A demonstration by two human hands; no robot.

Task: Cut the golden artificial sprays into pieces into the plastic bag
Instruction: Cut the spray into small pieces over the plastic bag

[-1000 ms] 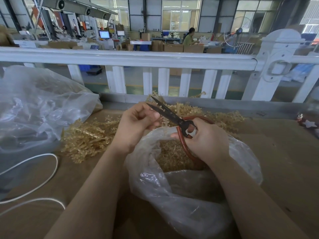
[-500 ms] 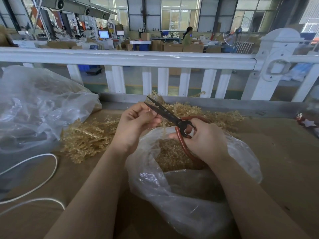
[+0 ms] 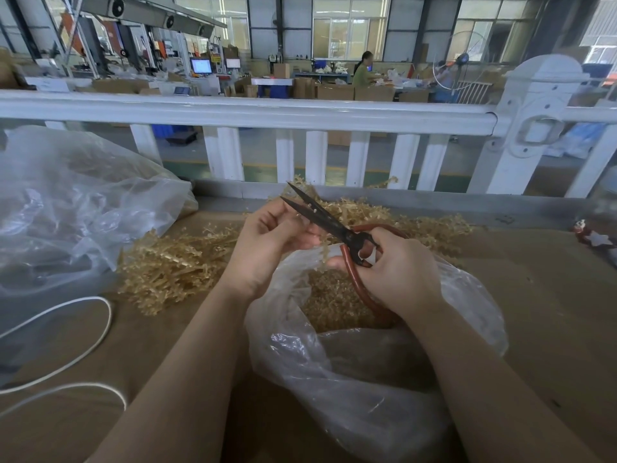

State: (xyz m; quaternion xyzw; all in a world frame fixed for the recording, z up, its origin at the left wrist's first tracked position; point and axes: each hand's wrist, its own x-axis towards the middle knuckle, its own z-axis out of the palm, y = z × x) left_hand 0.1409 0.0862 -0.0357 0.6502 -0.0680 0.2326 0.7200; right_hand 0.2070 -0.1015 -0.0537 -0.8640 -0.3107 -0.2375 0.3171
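My right hand [image 3: 397,272] grips the red handles of black-bladed scissors [image 3: 320,218], whose blades stand slightly apart and point up-left. My left hand [image 3: 267,242] has its fingers curled beside the blades, pinching a small golden spray piece that is mostly hidden by the fingers. Both hands hover over the open mouth of a clear plastic bag [image 3: 360,379] that holds cut golden pieces [image 3: 327,302]. A pile of uncut golden sprays [image 3: 173,265] lies on the brown table to the left and behind the hands.
A large crumpled clear bag [image 3: 73,208] lies at the left. A white cord [image 3: 83,335] loops across the near-left table. A white railing [image 3: 267,111] runs along the table's far edge. A small red-and-white ornament [image 3: 594,237] sits at the right.
The scissors and both hands have shifted slightly; the blades stay slightly apart. The left hand keeps its hold by the blades.
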